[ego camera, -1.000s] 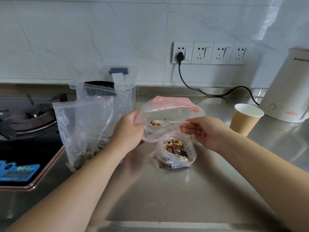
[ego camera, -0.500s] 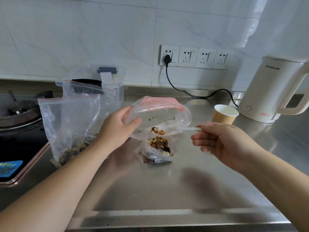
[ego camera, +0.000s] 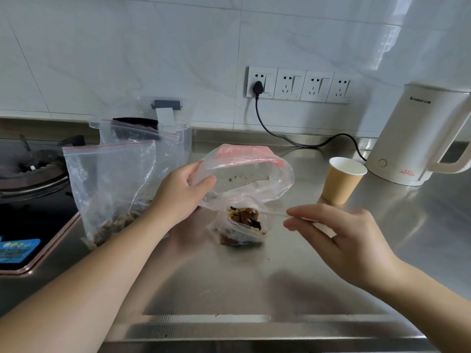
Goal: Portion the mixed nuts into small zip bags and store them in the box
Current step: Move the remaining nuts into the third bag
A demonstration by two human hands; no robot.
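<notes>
Left hand pinches the rim of the near-empty clear pink-zip plastic bag over the small clear zip bag full of mixed nuts on the steel counter, right hand grips a thin white plastic spoon at its mouth, 2 clear red-zip bags lean on the clear plastic box left, brown paper cup right.

Single head-worn wide-angle view, looking forward and down from above the near edge of a steel table, close to both forearms, facing a tiled wall with sockets, stove at left edge, kettle at right
</notes>
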